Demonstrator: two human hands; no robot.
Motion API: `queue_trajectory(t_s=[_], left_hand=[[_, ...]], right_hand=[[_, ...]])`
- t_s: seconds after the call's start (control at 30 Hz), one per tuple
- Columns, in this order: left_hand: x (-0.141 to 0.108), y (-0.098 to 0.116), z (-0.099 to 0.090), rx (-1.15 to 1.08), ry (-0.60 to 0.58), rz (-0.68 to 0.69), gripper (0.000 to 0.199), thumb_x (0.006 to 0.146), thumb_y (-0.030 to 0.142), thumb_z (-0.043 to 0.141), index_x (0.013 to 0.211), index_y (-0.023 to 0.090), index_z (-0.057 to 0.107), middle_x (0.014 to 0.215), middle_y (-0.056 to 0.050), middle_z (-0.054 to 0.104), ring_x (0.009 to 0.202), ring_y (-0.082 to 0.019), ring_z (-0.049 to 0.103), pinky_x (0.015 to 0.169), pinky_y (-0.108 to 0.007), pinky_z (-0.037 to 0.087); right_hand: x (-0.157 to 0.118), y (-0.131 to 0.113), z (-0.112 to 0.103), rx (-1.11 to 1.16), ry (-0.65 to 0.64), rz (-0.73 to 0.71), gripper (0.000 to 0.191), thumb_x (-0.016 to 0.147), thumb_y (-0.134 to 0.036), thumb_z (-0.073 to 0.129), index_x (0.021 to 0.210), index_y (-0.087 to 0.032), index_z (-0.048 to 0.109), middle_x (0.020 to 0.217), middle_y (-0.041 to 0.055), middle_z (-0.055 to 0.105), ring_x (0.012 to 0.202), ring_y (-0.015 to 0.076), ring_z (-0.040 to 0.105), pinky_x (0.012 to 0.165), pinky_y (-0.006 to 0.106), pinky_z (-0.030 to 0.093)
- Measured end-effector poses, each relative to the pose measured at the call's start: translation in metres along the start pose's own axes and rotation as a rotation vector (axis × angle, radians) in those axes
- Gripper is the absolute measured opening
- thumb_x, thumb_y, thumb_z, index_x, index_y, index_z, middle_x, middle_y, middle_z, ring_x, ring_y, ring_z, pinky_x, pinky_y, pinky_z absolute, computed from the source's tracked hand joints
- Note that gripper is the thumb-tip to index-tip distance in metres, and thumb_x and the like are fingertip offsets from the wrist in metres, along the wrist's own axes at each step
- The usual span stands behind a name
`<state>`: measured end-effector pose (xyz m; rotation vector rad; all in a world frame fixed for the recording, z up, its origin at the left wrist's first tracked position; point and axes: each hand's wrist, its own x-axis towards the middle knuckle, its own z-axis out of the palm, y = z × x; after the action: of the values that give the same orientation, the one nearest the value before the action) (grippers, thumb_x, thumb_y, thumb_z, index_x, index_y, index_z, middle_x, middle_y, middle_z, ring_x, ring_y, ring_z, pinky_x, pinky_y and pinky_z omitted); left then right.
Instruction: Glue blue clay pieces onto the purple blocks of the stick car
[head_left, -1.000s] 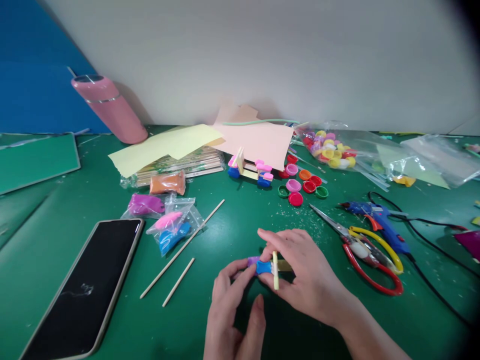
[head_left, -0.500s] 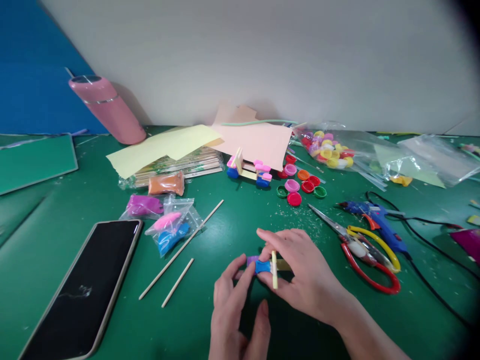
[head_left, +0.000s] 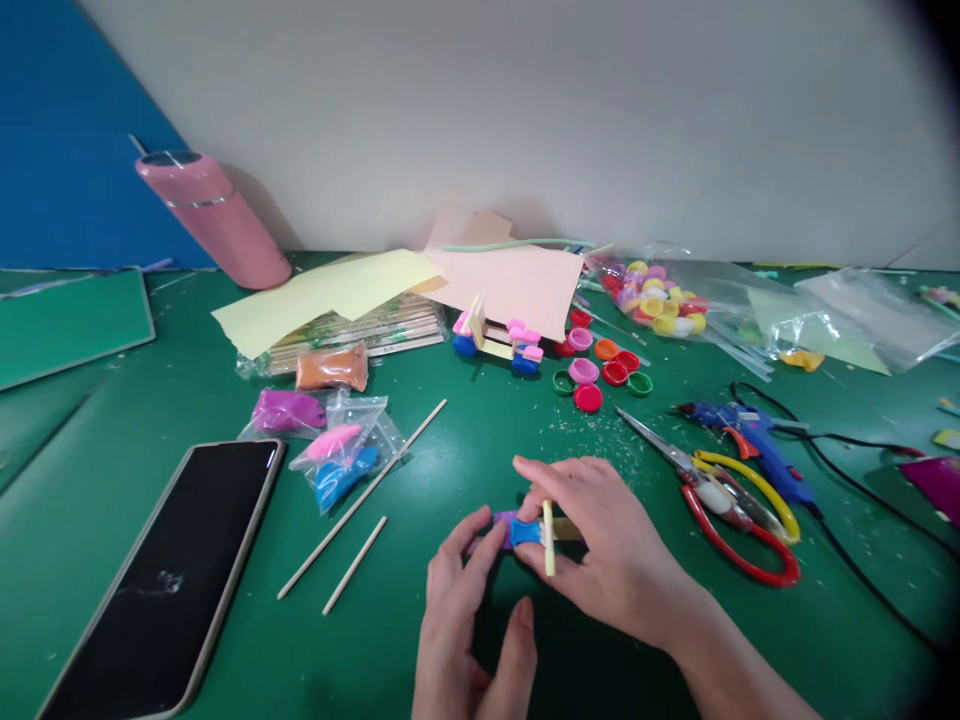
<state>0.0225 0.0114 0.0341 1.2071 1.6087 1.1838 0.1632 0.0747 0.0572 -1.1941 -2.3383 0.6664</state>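
A small craft piece (head_left: 526,532) with blue and purple clay on a wooden strip lies low in the middle, a short pale stick (head_left: 550,540) set across it. My right hand (head_left: 600,550) grips the piece, thumb on the near side and fingers on the far side. At the purple end, the fingertips of my left hand (head_left: 472,590) touch the piece, while its thumb stands apart below. Farther back sits a small model (head_left: 499,343) of wood with pink and blue clay parts.
Scissors (head_left: 720,500) and a blue glue gun (head_left: 765,450) with a black cable lie right. Bottle caps (head_left: 589,398) are behind. Left are a phone (head_left: 165,580), two sticks (head_left: 356,565), clay packets (head_left: 334,368) and a pink bottle (head_left: 217,220).
My left hand has shifted slightly left, showing a bit more of the purple clay. My right hand and the piece have hardly moved.
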Motion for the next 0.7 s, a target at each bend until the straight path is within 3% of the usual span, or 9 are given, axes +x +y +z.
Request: queue_trajectory(t_s=[0.3,0.47,0.7], left_hand=[[0.006,-0.006,-0.002,0.026,-0.017,0.095,0.027,0.073,0.027,0.057,0.099,0.029,0.064,0.082,-0.004,0.065,0.092,-0.027,0.061,0.072,-0.041,0.053],[0.003,-0.011,-0.001,0.015,-0.024,0.098,0.030,0.072,0.029,0.058,0.101,0.028,0.064,0.090,-0.006,0.065,0.094,-0.027,0.060,0.075,-0.041,0.053],[0.009,-0.047,0.000,0.035,-0.035,0.052,0.027,0.076,0.025,0.054,0.101,0.029,0.064,0.099,-0.006,0.064,0.092,-0.024,0.060,0.075,-0.038,0.053]], right_hand=[[0.001,-0.003,-0.002,-0.012,-0.018,0.021,0.054,0.078,-0.021,0.057,0.127,-0.023,0.035,0.096,0.0010,0.065,0.093,0.0197,0.053,0.085,0.039,0.032],[0.001,-0.001,0.000,-0.018,-0.016,0.020,0.055,0.077,-0.018,0.056,0.127,-0.023,0.033,0.095,0.0000,0.065,0.093,0.0192,0.053,0.085,0.039,0.031],[0.001,-0.001,0.000,-0.013,-0.002,0.015,0.054,0.077,-0.017,0.056,0.127,-0.023,0.034,0.093,0.0014,0.065,0.091,0.0198,0.054,0.085,0.040,0.032]])
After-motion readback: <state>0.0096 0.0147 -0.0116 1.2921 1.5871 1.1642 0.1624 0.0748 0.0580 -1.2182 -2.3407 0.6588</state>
